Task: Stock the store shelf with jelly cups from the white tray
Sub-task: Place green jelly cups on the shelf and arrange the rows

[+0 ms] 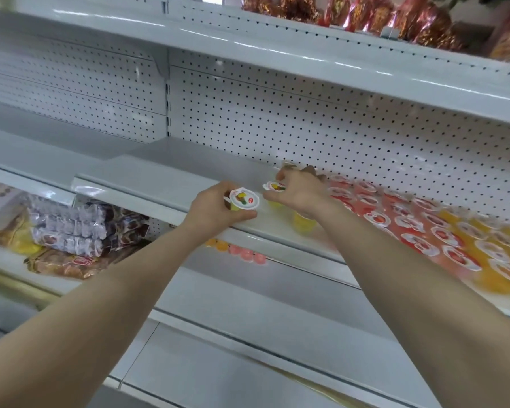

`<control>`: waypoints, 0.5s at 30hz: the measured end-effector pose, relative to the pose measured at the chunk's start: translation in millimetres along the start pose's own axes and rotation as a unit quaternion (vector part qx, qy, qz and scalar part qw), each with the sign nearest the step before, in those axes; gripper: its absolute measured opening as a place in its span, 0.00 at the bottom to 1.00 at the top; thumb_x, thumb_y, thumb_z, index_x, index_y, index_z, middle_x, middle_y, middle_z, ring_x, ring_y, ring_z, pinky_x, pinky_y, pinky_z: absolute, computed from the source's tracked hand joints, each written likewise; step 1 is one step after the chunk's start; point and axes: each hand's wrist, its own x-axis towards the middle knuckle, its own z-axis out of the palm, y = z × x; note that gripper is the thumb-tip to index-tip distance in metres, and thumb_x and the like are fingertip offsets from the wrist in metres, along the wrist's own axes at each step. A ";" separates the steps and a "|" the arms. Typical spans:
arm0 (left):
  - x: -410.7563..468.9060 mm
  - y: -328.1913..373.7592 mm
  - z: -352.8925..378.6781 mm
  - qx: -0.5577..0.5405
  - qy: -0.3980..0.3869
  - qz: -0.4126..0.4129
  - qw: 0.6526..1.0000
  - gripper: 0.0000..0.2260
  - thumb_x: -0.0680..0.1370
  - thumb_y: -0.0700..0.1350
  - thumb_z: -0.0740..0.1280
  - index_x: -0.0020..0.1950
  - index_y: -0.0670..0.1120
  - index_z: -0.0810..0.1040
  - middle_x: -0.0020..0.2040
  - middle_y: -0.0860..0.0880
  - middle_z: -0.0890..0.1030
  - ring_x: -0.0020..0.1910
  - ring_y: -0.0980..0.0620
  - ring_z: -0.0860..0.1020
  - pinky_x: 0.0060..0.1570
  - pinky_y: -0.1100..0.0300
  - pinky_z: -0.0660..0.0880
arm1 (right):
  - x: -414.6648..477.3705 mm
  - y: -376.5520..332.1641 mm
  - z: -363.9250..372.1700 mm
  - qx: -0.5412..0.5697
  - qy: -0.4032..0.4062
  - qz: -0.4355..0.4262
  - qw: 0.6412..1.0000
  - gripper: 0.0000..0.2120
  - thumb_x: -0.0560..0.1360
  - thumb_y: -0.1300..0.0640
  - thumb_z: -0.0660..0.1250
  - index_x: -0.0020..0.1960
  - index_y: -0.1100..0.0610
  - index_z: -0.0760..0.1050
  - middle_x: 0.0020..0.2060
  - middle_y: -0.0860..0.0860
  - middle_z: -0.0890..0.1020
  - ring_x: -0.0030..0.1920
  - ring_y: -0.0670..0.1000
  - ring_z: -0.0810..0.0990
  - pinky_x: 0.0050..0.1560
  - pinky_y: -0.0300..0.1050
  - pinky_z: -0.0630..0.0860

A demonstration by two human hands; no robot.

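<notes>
Gripping yellow jelly cup [243, 201], left hand [215, 212], lid tilted toward camera; right hand [302, 194] fingers [289, 176] pinching second cup [275, 187].

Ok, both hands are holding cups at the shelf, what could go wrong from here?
The left hand holds a cup at the shelf edge; set down there, it may tip off. The right hand, pinching a second cup, is close over a yellow cup beside the red cups and might knock them.

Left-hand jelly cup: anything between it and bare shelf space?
Nothing visible. The left hand holds the jelly cup at the front edge of the shelf; bare surface lies just behind it. The right hand, holding a second cup, sits to its right.
</notes>
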 end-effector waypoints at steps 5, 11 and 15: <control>4.9 7.9 11.7 -0.005 -0.007 0.004 1.000 0.24 0.63 0.57 0.80 0.54 0.50 0.79 0.47 0.53 0.82 0.46 0.52 0.80 0.50 0.53 0.77 | 7.1 7.7 -6.3 0.027 0.043 0.019 0.999 0.20 0.75 0.36 0.58 0.60 0.46 0.74 0.51 0.50 0.83 0.62 0.56 0.68 0.60 0.55 0.64; 6.6 21.0 31.2 0.003 -0.010 0.010 1.000 0.22 0.64 0.57 0.79 0.53 0.50 0.79 0.47 0.54 0.82 0.44 0.55 0.79 0.48 0.58 0.76 | -1.7 18.1 -14.5 -0.008 0.111 0.006 0.994 0.19 0.79 0.41 0.57 0.64 0.50 0.74 0.58 0.53 0.80 0.65 0.57 0.68 0.61 0.53 0.62; 6.4 23.3 33.7 0.024 -0.004 0.014 1.000 0.22 0.65 0.57 0.79 0.53 0.50 0.78 0.46 0.55 0.81 0.44 0.55 0.79 0.46 0.60 0.75 | -6.5 21.8 -10.8 -0.035 0.121 -0.010 0.992 0.19 0.79 0.43 0.57 0.66 0.50 0.74 0.61 0.54 0.78 0.66 0.57 0.68 0.63 0.54 0.62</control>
